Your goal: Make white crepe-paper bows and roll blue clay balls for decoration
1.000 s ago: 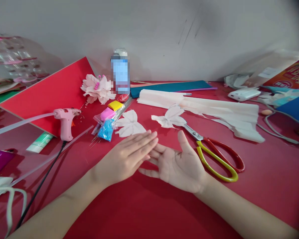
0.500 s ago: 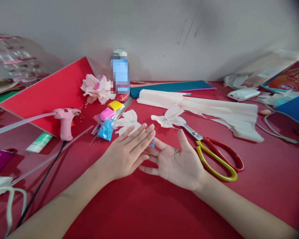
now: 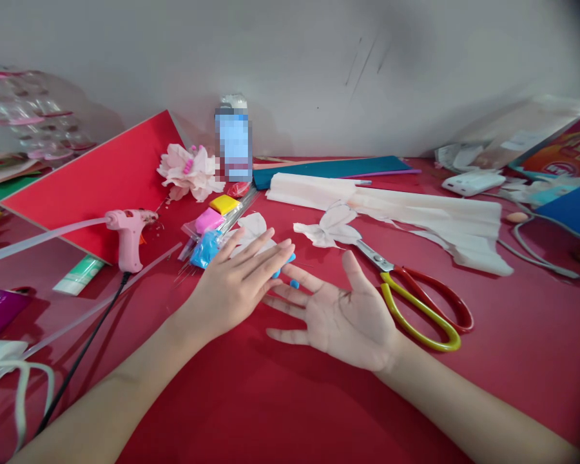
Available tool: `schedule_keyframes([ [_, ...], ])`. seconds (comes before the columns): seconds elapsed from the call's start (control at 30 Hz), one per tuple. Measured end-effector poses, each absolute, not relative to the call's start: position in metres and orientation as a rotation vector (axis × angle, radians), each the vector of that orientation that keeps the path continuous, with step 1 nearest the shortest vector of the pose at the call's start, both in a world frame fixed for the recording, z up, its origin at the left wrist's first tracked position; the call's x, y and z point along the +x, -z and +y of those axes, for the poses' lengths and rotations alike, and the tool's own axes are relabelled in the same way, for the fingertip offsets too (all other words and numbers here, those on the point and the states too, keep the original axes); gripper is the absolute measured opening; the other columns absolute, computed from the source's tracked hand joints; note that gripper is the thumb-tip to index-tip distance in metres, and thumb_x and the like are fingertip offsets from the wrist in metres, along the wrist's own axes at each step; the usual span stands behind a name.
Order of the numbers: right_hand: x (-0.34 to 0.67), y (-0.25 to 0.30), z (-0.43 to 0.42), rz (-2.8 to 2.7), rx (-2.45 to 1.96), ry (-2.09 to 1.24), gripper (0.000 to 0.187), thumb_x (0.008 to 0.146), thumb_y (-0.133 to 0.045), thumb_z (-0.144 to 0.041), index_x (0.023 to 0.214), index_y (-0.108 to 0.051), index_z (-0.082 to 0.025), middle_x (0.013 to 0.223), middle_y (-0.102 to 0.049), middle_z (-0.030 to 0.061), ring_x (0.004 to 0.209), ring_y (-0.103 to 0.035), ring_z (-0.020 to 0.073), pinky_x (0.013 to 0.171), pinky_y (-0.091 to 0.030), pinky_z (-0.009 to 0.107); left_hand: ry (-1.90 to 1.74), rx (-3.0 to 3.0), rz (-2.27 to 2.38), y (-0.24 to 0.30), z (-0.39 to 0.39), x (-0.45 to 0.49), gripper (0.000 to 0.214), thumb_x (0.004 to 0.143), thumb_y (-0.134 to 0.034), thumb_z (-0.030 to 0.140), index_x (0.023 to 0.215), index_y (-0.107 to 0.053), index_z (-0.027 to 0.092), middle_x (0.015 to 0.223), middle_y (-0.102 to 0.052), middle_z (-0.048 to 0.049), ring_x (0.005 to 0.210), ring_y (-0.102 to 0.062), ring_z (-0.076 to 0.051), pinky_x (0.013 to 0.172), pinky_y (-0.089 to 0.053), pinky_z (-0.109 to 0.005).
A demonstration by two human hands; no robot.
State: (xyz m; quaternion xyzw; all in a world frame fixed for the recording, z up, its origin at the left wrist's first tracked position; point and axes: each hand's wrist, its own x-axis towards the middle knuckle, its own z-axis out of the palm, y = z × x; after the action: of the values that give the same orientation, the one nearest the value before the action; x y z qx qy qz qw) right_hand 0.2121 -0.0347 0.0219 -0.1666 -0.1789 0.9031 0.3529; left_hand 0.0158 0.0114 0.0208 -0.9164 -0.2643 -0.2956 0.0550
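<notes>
My left hand (image 3: pixel 236 278) is palm down with its fingers stretched out. Facing it, my right hand (image 3: pixel 345 316) lies palm up, fingers and thumb spread. Small blue clay pieces (image 3: pixel 294 284) show around the fingertips of both hands; whether they touch the fingers or lie on the table, I cannot tell. A white paper petal piece (image 3: pixel 254 225) is partly hidden behind my left fingers. Beyond my right hand are large scissors (image 3: pixel 418 303) with red and yellow handles, their tips by another white petal piece (image 3: pixel 336 222).
Packets of blue clay (image 3: pixel 204 250), pink clay (image 3: pixel 209 221) and yellow clay (image 3: pixel 224 205) lie beyond my left hand. A pink glue gun (image 3: pixel 128 235) stands by a red board (image 3: pixel 106 180). A paper flower (image 3: pixel 191 171), a phone (image 3: pixel 234 145) and white crepe paper (image 3: pixel 430 216) are farther back.
My left hand has drawn slightly left, away from my right fingertips, and its fingers are more spread. More of the blue clay now shows. My right hand has hardly moved.
</notes>
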Motion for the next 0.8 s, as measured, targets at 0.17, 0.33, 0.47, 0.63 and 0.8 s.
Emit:
schedule_keyframes([
  [0.17,0.2135,-0.0208,-0.0355,-0.500,-0.322,-2.340,0.080,0.077,-0.022,-0.080,0.122,-0.054,-0.021,0.136,-0.047,0.0090,0.137,-0.022,0.0271,0.105,-0.026,0.053,1.533,-2.953,-1.138,-0.0280,0.0048,0.0160,0.027,0.091,-0.049,0.023,0.116,-0.059,0.024,0.121,-0.063,-0.0040,0.118,-0.054,-0.021,0.103,-0.040,-0.041],
  [0.33,0.2125,-0.0234,-0.0359,-0.501,-0.309,-2.330,0.080,0.079,-0.018,-0.078,0.126,-0.051,-0.021,0.143,-0.040,0.0091,0.138,-0.023,0.0266,0.106,-0.025,0.053,2.145,-2.870,-1.507,-0.0305,0.0041,0.0176,0.022,0.090,-0.051,0.027,0.108,-0.064,0.023,0.113,-0.066,-0.0047,0.106,-0.060,-0.020,0.093,-0.048,-0.036],
  [0.47,0.2134,-0.0277,-0.0371,-0.602,-0.324,-2.355,0.083,0.076,-0.016,-0.082,0.122,-0.056,-0.026,0.143,-0.041,0.0053,0.135,-0.029,0.0282,0.104,-0.028,0.053,2.554,-2.678,-1.346,-0.0280,0.0080,0.0157,0.008,0.081,-0.064,0.024,0.089,-0.064,0.023,0.103,-0.063,-0.0028,0.100,-0.059,-0.019,0.087,-0.051,-0.035],
  [0.63,0.2164,-0.0300,-0.0404,-0.632,-0.265,-2.488,0.092,0.071,-0.009,-0.085,0.119,-0.059,-0.025,0.137,-0.049,0.0087,0.125,-0.044,0.0322,0.101,-0.029,0.055,2.567,-2.769,-1.079,-0.0274,0.0069,0.0133,0.015,0.084,-0.059,0.030,0.073,-0.061,0.020,0.087,-0.059,-0.0020,0.080,-0.058,-0.016,0.076,-0.051,-0.033],
  [0.8,0.2173,-0.0255,-0.0415,-0.611,-0.279,-2.594,0.102,0.064,-0.007,-0.090,0.108,-0.065,-0.019,0.137,-0.049,0.0145,0.122,-0.046,0.0360,0.101,-0.027,0.057,2.315,-2.902,-1.318,-0.0283,0.0038,0.0149,0.029,0.092,-0.045,0.037,0.087,-0.070,0.022,0.088,-0.068,-0.0045,0.088,-0.062,-0.019,0.078,-0.052,-0.034],
])
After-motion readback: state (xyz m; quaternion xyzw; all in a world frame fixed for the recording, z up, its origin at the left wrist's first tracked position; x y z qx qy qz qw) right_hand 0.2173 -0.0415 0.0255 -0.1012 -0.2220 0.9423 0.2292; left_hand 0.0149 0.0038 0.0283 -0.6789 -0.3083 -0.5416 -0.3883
